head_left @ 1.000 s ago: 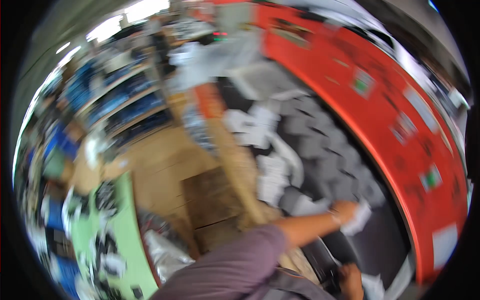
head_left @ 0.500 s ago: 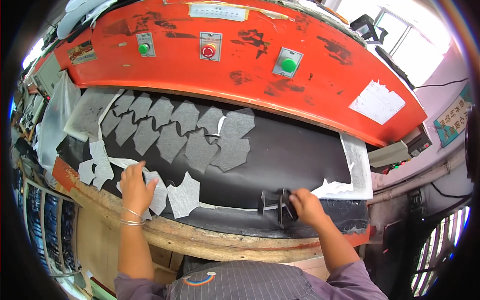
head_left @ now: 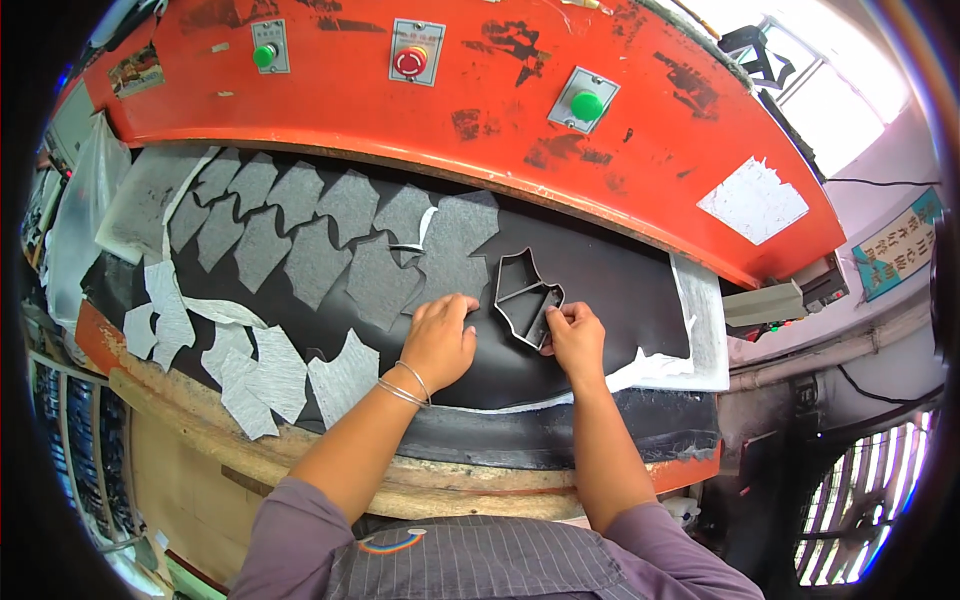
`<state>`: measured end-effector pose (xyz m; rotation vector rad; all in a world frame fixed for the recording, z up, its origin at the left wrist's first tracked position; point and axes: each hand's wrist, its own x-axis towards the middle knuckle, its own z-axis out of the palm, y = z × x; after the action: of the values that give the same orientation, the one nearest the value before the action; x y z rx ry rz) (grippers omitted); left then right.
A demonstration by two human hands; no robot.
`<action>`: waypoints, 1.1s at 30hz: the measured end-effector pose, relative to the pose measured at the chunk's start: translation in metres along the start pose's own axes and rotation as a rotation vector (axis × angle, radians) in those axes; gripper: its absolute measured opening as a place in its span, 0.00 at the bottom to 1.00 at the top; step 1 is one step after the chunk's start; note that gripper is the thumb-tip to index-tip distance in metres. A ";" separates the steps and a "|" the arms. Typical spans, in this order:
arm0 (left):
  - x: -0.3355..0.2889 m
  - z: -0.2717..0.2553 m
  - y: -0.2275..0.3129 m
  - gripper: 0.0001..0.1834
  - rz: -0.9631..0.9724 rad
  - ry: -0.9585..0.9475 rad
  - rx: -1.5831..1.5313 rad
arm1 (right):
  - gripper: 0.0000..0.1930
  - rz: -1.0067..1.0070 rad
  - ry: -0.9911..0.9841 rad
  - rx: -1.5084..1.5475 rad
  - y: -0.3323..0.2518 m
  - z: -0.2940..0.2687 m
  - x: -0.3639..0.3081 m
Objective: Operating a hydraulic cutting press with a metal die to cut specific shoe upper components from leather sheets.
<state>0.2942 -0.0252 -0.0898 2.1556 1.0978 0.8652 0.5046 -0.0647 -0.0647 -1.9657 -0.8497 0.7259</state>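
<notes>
In my right hand (head_left: 578,340) is a dark metal cutting die (head_left: 527,300), an open outline with a crossbar, gripped by its right side. It stands on or just above the black sheet material (head_left: 610,290); which of these, I cannot tell. My left hand (head_left: 440,340) is left of the die, over the lower edge of the cut grey pieces. Its fingers bend loosely with the thumb apart, and nothing shows in them. Grey cut-out shapes (head_left: 317,262) lie in two rows on the sheet. Several paler pieces (head_left: 345,373) are scattered near the front edge.
An orange-red machine beam (head_left: 470,110) spans the far side, bearing green buttons (head_left: 586,105) and a red button (head_left: 410,62). White padding (head_left: 703,330) edges the right side of the bed. A worn wooden edge (head_left: 440,490) runs along the front.
My right hand has brought the die up and left from the front right. My left hand has left the pale pieces and moved right; some of those pieces have shifted. The view has tilted slightly.
</notes>
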 end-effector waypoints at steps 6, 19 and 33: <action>0.000 0.003 -0.007 0.17 0.115 0.020 0.124 | 0.43 -0.610 -0.164 -0.406 0.009 -0.021 -0.003; 0.007 0.003 -0.009 0.12 0.155 -0.031 0.087 | 0.42 -0.701 -0.212 -0.634 0.016 -0.008 0.011; 0.009 -0.002 -0.008 0.15 0.126 -0.059 0.087 | 0.40 -0.743 -0.194 -0.669 0.017 -0.005 0.012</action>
<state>0.2929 -0.0130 -0.0917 2.3281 0.9958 0.8177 0.5203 -0.0642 -0.0792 -1.8961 -1.9908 0.1866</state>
